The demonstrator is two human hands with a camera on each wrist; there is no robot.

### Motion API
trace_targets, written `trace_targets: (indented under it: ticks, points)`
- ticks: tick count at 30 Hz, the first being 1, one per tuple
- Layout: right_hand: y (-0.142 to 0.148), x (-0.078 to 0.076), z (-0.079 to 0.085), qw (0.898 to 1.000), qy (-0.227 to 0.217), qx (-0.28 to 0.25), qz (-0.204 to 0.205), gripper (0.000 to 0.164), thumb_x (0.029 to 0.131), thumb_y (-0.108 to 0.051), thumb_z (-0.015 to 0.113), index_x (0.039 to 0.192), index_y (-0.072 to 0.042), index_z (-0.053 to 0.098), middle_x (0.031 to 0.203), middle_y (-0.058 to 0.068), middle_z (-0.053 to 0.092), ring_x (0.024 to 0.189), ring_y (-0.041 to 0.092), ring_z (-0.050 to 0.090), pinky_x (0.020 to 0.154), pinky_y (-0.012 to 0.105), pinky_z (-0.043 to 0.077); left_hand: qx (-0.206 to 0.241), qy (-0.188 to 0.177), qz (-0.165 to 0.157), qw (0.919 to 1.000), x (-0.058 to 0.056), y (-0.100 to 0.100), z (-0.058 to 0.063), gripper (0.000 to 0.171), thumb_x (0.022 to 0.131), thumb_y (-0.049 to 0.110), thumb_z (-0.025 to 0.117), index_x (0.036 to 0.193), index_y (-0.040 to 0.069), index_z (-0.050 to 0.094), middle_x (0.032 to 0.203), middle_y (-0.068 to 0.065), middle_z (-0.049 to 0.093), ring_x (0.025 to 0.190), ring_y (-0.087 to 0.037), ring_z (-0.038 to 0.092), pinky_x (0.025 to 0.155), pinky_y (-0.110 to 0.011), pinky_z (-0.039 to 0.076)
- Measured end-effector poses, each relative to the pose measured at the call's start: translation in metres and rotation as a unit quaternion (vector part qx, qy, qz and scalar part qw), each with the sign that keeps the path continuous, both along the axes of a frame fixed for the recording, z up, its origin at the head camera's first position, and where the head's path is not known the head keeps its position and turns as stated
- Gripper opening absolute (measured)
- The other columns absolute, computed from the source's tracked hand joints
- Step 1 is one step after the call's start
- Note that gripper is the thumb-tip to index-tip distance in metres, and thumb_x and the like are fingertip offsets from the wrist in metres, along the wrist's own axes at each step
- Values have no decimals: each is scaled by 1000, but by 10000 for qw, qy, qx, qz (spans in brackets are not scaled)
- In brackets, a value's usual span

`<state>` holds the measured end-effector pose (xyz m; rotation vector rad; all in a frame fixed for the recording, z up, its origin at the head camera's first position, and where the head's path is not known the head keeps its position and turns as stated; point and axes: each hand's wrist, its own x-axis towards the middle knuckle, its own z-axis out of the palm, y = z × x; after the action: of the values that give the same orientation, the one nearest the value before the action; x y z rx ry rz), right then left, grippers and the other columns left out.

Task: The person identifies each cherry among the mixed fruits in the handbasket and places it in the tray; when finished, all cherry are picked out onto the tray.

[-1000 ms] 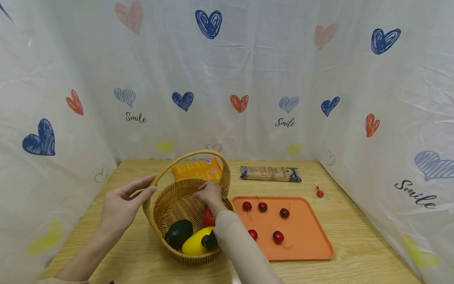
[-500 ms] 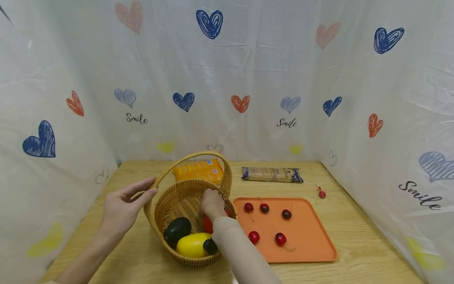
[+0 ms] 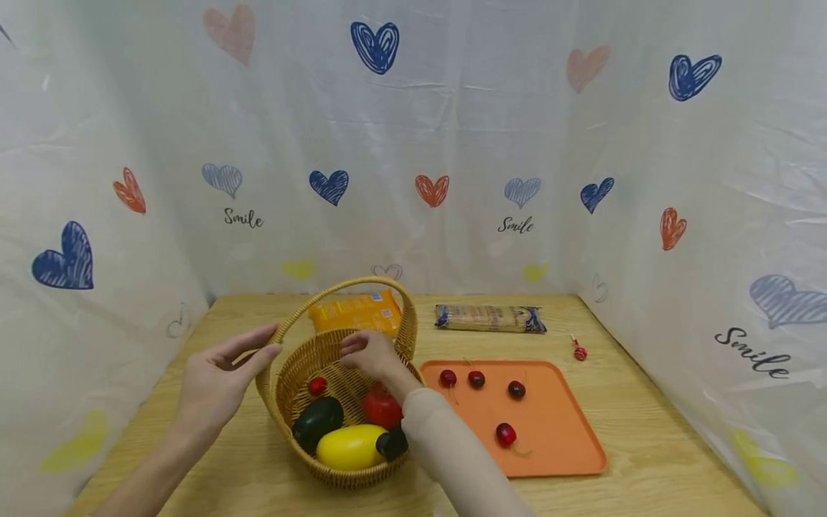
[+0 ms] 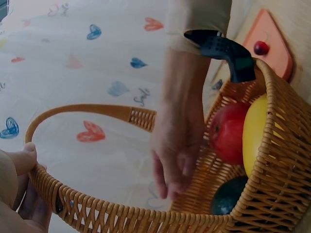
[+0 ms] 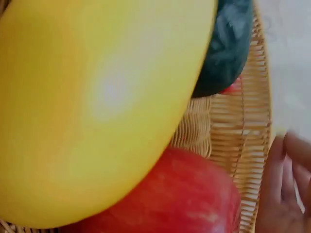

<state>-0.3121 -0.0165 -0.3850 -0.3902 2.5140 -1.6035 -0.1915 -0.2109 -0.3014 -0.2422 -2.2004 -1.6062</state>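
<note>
In the head view, my left hand [image 3: 216,380] pinches the side of the handle [image 3: 345,284] of a wicker basket [image 3: 291,438] between thumb and fingers. My right hand [image 3: 373,355] hovers over the basket's far inner side, fingers loosely bent, nothing seen in them. Inside lie a small red cherry [image 3: 317,385], a dark green avocado-shaped fruit [image 3: 318,422], a smooth yellow oval fruit [image 3: 349,446] and a red apple-like fruit [image 3: 382,407]. The right wrist view shows the yellow fruit [image 5: 107,97] very close, with my right fingertips [image 5: 281,141] beyond the red fruit [image 5: 180,199].
Right of the basket, an orange tray [image 3: 549,445] bears several cherries [image 3: 506,435]; my right sleeve covers its near left part. Behind stand an orange packet [image 3: 355,314] and a long noodle-like packet [image 3: 489,318]. A small red wrapped lollipop [image 3: 579,352] lies at right.
My right hand dipped into the basket, then rose again with its fingers loosened. A cherry now shows at the basket's left inside. My left hand has kept hold of the handle.
</note>
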Motion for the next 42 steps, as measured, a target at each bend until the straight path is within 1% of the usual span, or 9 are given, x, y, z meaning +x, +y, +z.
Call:
trace_targets:
  ticks: [2, 8, 14, 19, 24, 27, 31, 34, 42]
  points:
    - [-2, 1, 2, 9996, 58, 4, 278, 25, 83, -7, 73, 108, -4, 68, 90, -1, 66, 80, 11, 62, 72, 26, 55, -130, -76, 112, 9998, 1, -2, 1, 38, 88, 20, 70, 119, 1, 65, 106, 9, 69, 99, 1, 61, 82, -14, 50]
    - [-3, 4, 12, 9835, 571, 1421, 966, 26, 86, -16, 72, 111, -9, 69, 97, -2, 66, 91, 13, 60, 77, 24, 52, -171, -98, 77, 9998, -1, 1, 4, 40, 88, 26, 70, 121, 4, 65, 107, 8, 68, 97, -1, 63, 81, -15, 51]
    - [-17, 7, 7, 9736, 426, 2030, 956, 31, 85, -13, 72, 115, -7, 67, 111, 8, 64, 106, 25, 57, 83, 30, 52, -17, 97, 0, 10000, 2, 1, 2, 36, 88, 19, 70, 118, -1, 65, 103, 8, 68, 94, -4, 64, 84, -17, 51]
    - [-20, 6, -4, 9585, 262, 2785, 548, 21, 79, -7, 77, 99, -9, 73, 95, 3, 65, 91, 21, 59, 67, 25, 53, 34, 127, -102, 9999, 3, 1, 1, 34, 87, 14, 70, 117, -2, 65, 103, 10, 69, 95, -3, 64, 82, -16, 51]
    - [-20, 2, -4, 9440, 466, 3183, 735, 10, 77, -7, 78, 84, -11, 72, 76, -2, 59, 71, 13, 51, 56, 21, 46, 75, 98, -105, 9999, 3, 0, 2, 35, 87, 14, 70, 118, -1, 65, 105, 11, 68, 99, -1, 62, 81, -16, 51]
    - [-17, 0, 0, 9549, 426, 2855, 695, 13, 77, -8, 78, 86, -10, 70, 79, -2, 58, 71, 12, 51, 58, 21, 47, 13, 75, -75, 9999, 1, -1, 1, 35, 87, 15, 70, 119, 0, 65, 105, 11, 68, 99, 0, 61, 81, -15, 51]
    - [-9, 0, 5, 9794, 307, 1942, 467, 19, 78, -10, 78, 95, -11, 70, 87, -3, 61, 77, 12, 54, 64, 23, 51, -28, 57, -42, 10000, 2, 1, 1, 36, 87, 16, 70, 119, 0, 65, 104, 12, 68, 99, 0, 62, 81, -15, 51]
    - [0, 0, 11, 9893, 201, 1339, 539, 21, 80, -11, 77, 100, -12, 70, 89, -4, 62, 78, 12, 55, 64, 23, 51, 16, 73, -42, 10000, 2, 1, 1, 36, 87, 14, 70, 119, -1, 64, 104, 12, 68, 97, -1, 62, 82, -15, 50]
    - [34, 4, 29, 9927, -76, 231, 1183, 24, 85, -14, 72, 109, -13, 68, 96, -3, 64, 84, 15, 59, 79, 36, 55, 50, 29, -7, 10000, 4, 3, 2, 35, 87, 12, 70, 119, 0, 65, 102, 13, 68, 94, 0, 63, 81, -12, 50]
